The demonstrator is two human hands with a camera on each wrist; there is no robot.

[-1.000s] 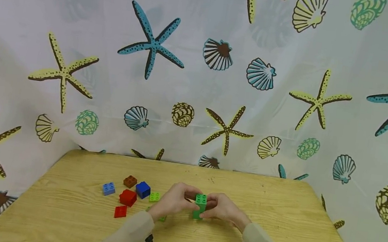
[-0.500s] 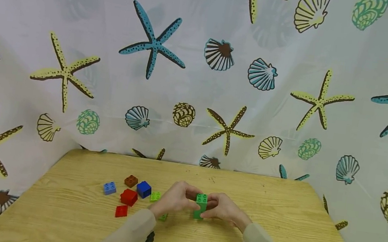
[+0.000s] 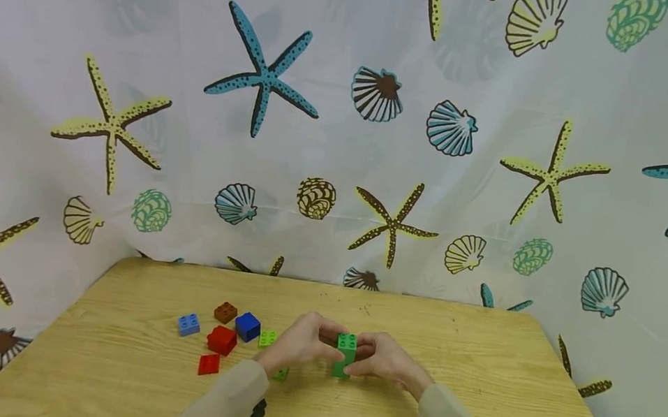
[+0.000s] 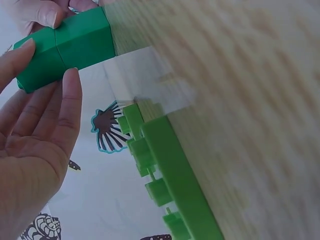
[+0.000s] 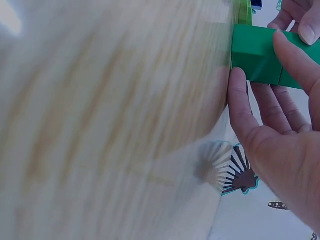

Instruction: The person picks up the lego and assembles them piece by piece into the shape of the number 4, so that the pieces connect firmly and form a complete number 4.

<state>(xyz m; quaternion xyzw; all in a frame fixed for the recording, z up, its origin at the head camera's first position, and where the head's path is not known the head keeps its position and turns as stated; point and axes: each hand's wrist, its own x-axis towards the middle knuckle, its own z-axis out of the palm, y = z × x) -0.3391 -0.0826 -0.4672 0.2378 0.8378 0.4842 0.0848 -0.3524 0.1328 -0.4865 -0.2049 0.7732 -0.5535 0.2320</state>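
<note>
Two dark green toy bricks point(image 3: 344, 359) stand stacked upright on the table, studs up, a thin seam between them. My left hand point(image 3: 305, 343) pinches the upper brick point(image 4: 37, 62) between thumb and fingers. On the other side, my right hand point(image 3: 388, 361) holds the lower brick point(image 5: 252, 50), its thumb and fingertips against the sides. A light green brick point(image 3: 280, 375) lies partly hidden behind my left wrist. The left wrist view shows light green bricks point(image 4: 182, 187) flat on the table close to that wrist.
Left of my hands lie a blue brick point(image 3: 247, 327), a light blue one point(image 3: 188, 324), a brown one point(image 3: 225, 312), a red brick point(image 3: 221, 340), a flat red piece point(image 3: 208, 364) and a light green brick point(image 3: 267, 338). A shell-print curtain point(image 3: 330, 144) hangs behind the wooden table point(image 3: 461, 352).
</note>
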